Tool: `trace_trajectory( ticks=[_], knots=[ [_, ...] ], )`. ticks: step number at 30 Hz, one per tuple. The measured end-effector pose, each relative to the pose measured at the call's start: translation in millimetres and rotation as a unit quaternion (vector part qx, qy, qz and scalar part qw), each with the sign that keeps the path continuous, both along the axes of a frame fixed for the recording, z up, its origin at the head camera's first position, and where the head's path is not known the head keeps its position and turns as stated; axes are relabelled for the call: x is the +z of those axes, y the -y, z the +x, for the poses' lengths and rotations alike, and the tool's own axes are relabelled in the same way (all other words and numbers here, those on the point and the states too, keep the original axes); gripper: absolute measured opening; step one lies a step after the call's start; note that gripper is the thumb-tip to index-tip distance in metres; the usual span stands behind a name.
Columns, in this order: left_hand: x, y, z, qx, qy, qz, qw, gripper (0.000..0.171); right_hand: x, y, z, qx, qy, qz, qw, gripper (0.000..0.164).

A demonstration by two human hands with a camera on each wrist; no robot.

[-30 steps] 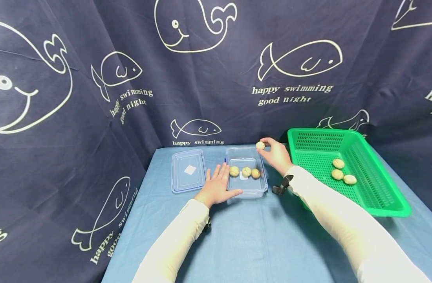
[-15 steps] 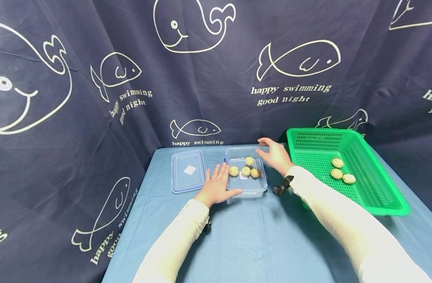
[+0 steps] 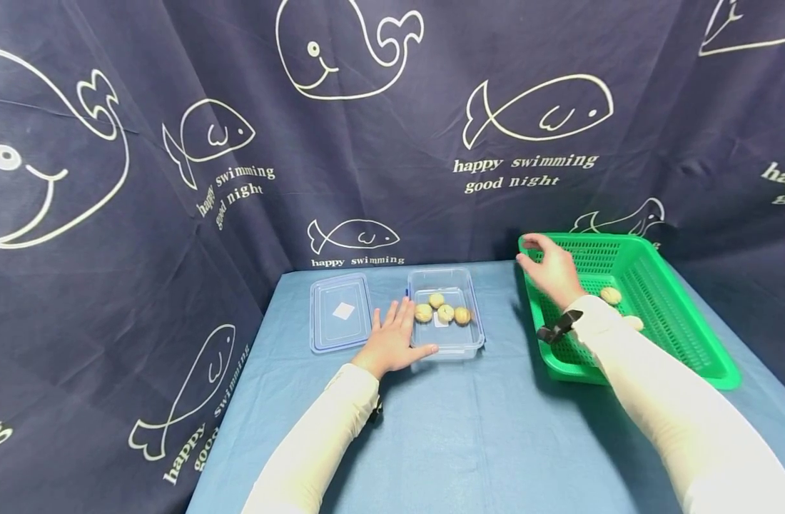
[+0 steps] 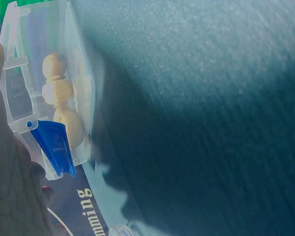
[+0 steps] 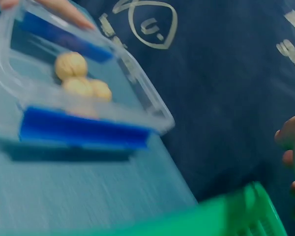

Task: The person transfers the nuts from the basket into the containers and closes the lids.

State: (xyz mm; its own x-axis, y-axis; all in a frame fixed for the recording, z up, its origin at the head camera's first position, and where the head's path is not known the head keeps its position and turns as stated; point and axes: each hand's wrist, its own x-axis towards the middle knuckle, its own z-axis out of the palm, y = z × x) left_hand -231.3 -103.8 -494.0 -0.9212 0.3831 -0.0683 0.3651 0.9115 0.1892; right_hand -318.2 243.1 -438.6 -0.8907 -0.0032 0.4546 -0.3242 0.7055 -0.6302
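A clear plastic food container [image 3: 445,351] stands on the table with several walnuts [image 3: 445,313] in it. My left hand [image 3: 392,341] rests against its left side, fingers straight and spread. In the left wrist view a blue latch [image 4: 54,147] hangs from the container's side. My right hand [image 3: 553,271] is over the left rim of a green plastic basket [image 3: 681,328], fingers loosely bent, holding nothing. Two walnuts [image 3: 611,295] show inside the basket, partly behind the right forearm; the forearm may cover more. The right wrist view is blurred, with the container [image 5: 157,115] at upper left.
A clear lid [image 3: 328,325] with a blue seal lies on the table left of the container. Blue cloth [image 3: 444,442] covers the table. A dark curtain [image 3: 380,164] with printed fish hangs right behind it.
My right hand let a walnut drop into the container, then moved right, over to the basket. That walnut rolled left among the others. My left hand has stayed at the container.
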Motion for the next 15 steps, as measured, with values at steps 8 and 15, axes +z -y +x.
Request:
trace_trajectory(
  ticks=[8,15],
  knots=[
    [1.9,0.6,0.3,0.001,-0.004,0.001,1.0000,0.111,-5.4,-51.3,-4.4,-0.051,-0.003,-0.019,0.998,0.043],
    [1.6,1.2,1.6,-0.004,-0.006,0.011,0.9999,0.110,-22.1,-90.2,-5.0,-0.094,0.014,-0.028,0.995,0.048]
  ],
)
